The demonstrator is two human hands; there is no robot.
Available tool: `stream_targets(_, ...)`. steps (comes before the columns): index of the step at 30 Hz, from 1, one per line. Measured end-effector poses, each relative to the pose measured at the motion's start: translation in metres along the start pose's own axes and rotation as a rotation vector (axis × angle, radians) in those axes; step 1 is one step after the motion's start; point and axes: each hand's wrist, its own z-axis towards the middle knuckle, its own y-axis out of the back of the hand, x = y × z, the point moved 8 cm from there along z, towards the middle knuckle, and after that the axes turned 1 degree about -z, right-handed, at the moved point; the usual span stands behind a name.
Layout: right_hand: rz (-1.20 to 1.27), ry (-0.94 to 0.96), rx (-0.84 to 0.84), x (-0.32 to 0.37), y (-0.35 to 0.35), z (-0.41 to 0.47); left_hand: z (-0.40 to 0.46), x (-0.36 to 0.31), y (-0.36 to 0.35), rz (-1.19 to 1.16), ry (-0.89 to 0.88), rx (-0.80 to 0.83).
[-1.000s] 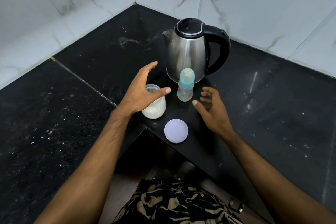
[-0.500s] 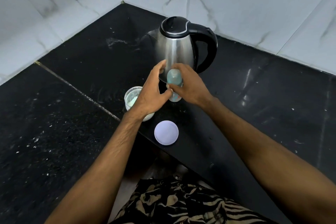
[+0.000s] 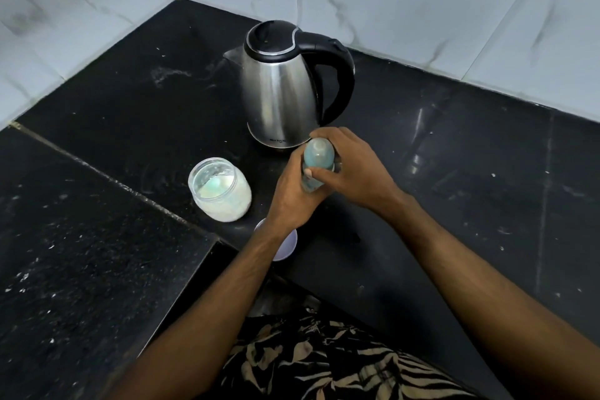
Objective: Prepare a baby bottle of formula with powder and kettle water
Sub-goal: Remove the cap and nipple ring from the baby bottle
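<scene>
The black counter (image 3: 130,127) is kept as the work surface; the kettle (image 3: 279,84) is stood at the back, within reach for pouring; the open powder jar (image 3: 221,193) is left uncapped, its lid (image 3: 287,247) laid beside it; the baby bottle (image 3: 317,166) is held in front of the kettle, its body gripped by the left hand (image 3: 292,195) and its cap clasped by the right hand (image 3: 354,169), seemingly for unscrewing.

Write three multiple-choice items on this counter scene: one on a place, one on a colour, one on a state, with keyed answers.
1. Where is the powder jar?
A. left of the baby bottle
B. behind the kettle
C. on the lid

2. What colour is the kettle handle?
A. white
B. black
C. blue

3. The powder jar is
A. capped
B. tipped over
C. open

Answers:
1 A, it stands left of the baby bottle, which both the left hand and the right hand grip.
2 B, the handle and top are black.
3 C, its lid lies on the counter.
</scene>
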Motion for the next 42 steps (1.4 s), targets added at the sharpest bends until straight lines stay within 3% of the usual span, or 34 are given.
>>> stream_targets(21, 0.142, -0.038, -0.154, -0.012, -0.003, -0.018, 0.015, 0.031, -0.013, 0.262, -0.029, 0.023)
stream_targets(25, 0.331, 0.0, -0.368, -0.001, 0.03, -0.012, 0.017, 0.031, -0.014, 0.23, -0.029, 0.048)
stream_targets(28, 0.294, 0.048, -0.454, 0.006, 0.056, -0.001, 0.016, 0.033, -0.015, 0.225, -0.02, 0.049)
stream_targets(42, 0.031, -0.518, -0.624, -0.173, 0.099, -0.08, 0.017, 0.038, -0.012, 0.208, -0.065, -0.009)
